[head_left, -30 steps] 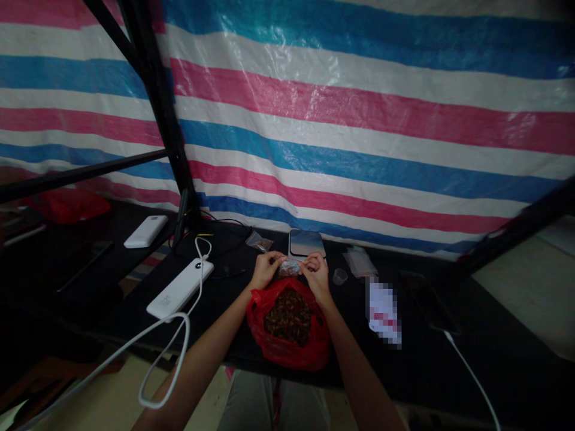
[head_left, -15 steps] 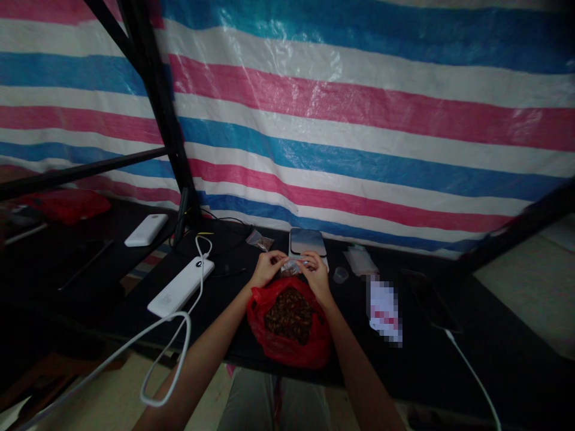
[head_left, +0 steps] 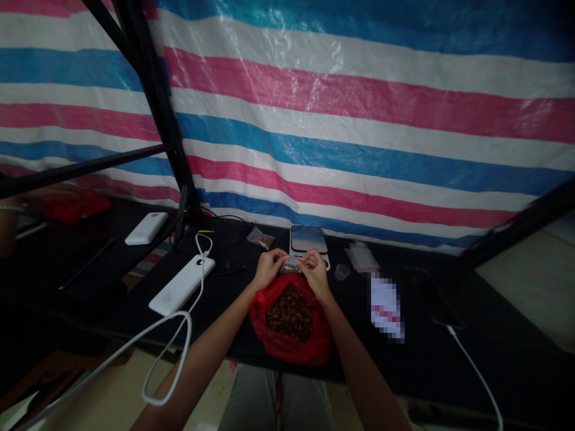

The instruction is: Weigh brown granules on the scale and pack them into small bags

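Note:
Between my two hands is a small clear plastic bag (head_left: 291, 267) with brownish contents, pinched along its top edge. My left hand (head_left: 271, 267) grips its left corner and my right hand (head_left: 314, 270) its right corner, fingers closed on both sides. Just below, between my forearms, an open red plastic bag (head_left: 294, 352) holds many small brown pieces (head_left: 290, 312). Behind my hands lies a flat digital scale (head_left: 308, 239), its front partly covered by them. A filled clear bag (head_left: 260, 238) rests to the left of the scale.
Right of my hands are a small clear cup (head_left: 342, 272), a stack of clear bags (head_left: 363, 257), a blurred-out white item (head_left: 386, 308) and a phone (head_left: 433, 296) on a cable. A white power bank (head_left: 182, 284) with a looping cable lies left. Striped sheeting (head_left: 336, 137) hangs behind.
Both hands stay at the small bag, whose top edge now looks straighter and flatter between them. At the far left, part of another person's arm has come into view.

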